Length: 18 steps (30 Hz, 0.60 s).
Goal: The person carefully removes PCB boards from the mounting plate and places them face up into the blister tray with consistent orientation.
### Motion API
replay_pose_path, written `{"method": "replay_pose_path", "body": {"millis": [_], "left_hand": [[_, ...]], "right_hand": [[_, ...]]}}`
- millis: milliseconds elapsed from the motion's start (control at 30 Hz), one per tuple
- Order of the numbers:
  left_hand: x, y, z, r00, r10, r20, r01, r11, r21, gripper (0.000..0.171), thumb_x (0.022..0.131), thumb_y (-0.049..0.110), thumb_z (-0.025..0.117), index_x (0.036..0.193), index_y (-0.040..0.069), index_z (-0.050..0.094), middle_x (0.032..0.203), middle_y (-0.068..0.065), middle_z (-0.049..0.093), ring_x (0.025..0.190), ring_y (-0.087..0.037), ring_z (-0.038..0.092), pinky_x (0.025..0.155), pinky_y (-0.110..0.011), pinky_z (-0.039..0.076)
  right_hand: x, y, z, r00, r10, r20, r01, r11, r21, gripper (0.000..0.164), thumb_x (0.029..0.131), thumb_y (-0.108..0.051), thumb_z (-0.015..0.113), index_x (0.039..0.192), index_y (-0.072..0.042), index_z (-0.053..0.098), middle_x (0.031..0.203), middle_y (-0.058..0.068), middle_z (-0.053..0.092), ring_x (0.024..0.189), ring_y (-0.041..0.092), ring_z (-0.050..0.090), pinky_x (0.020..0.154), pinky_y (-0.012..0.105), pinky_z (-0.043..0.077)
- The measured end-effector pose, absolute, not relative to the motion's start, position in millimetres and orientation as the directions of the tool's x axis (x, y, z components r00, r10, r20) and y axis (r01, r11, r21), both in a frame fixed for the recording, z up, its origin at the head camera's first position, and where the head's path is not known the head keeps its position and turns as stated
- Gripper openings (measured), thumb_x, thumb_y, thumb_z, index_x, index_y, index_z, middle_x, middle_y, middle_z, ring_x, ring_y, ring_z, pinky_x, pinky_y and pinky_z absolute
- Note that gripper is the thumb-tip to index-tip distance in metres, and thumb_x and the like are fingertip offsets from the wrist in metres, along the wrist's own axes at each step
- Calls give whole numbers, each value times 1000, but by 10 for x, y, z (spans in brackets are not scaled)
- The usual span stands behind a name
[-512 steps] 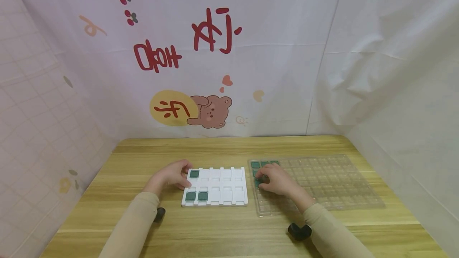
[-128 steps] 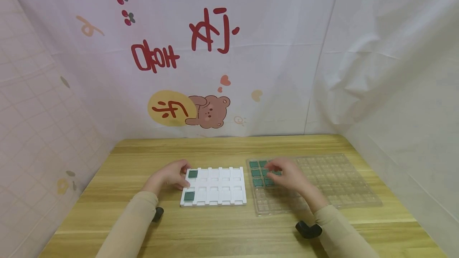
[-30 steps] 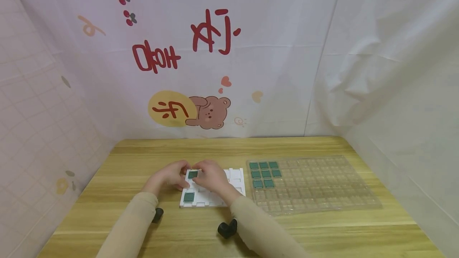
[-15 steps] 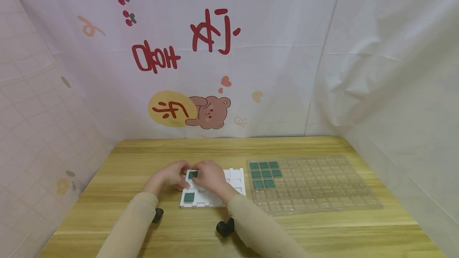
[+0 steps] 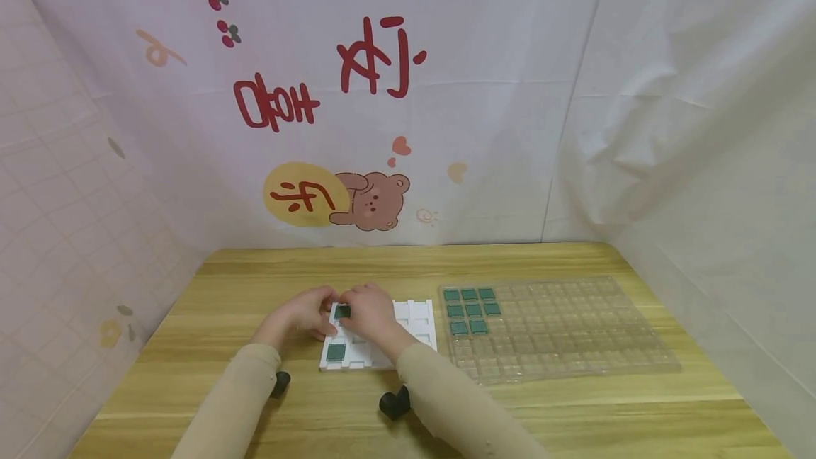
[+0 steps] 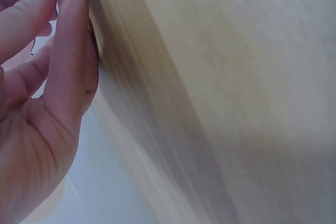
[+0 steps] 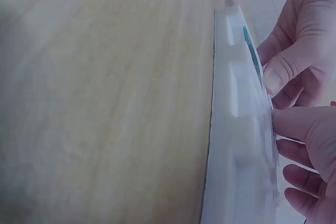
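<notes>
A white plastic tray (image 5: 418, 312) with shallow pockets lies on the table. My left hand (image 5: 304, 312) grips its left edge, the thumb on top and fingers beneath. At the far left pocket my right hand (image 5: 372, 312) pinches a green chip (image 5: 343, 312) by its right side, and that chip looks darker and slightly tilted. A second green chip (image 5: 336, 352) lies flat in the near left pocket. In the right wrist view, the thumb (image 7: 294, 121) of my right hand is at the tray's top face; the pinched chip itself is hidden there.
To the right lies a clear plastic tray (image 5: 574, 335) with many small pockets. Several green chips (image 5: 473, 309) sit in its far left corner. A white printed cloth (image 5: 484, 126) hangs behind the wooden table (image 5: 306, 416).
Since the oldest frame, one chip has left the white tray and the clear tray holds more. My right hand has moved left from there to the far left chip, which has darkened.
</notes>
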<state>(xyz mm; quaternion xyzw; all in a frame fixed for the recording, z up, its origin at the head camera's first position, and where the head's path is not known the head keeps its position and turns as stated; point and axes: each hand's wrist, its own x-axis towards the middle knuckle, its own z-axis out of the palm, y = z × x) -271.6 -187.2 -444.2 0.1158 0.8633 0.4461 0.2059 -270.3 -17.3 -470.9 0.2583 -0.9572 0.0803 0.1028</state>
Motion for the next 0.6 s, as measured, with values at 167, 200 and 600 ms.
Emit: {"method": "replay_pose_path", "body": {"millis": [167, 200, 600], "left_hand": [[-2719, -1871, -4444, -889, 384, -251, 22, 581, 814, 54, 70, -17, 78, 116, -6, 53, 102, -17, 48, 79, -25, 55, 61, -38, 58], [-2717, -1870, -4441, -889, 383, -251, 20, 581, 814, 54, 70, -17, 78, 116, -6, 53, 102, -17, 48, 79, -25, 55, 61, -38, 58], [-2713, -1877, -4449, -887, 385, -255, 24, 590, 807, 55, 70, -16, 78, 119, -7, 53, 103, -17, 47, 79, -25, 55, 61, -37, 58]], "right_hand": [[-2694, -205, -4669, -859, -474, 192, -494, 866, -75, 35, 84, -41, 78, 115, -24, 73, 105, -7, 68, 91, 15, 54, 80, 26, 45], [-2694, -211, -4663, -863, -471, 184, -490, 868, -75, 35, 84, -41, 78, 114, -24, 73, 105, -6, 68, 91, 15, 54, 80, 26, 45], [-2706, -248, -4645, -870, -467, 157, -481, 875, -62, 31, 83, -38, 78, 110, -24, 74, 104, -6, 67, 89, 15, 52, 77, 26, 44]]}}
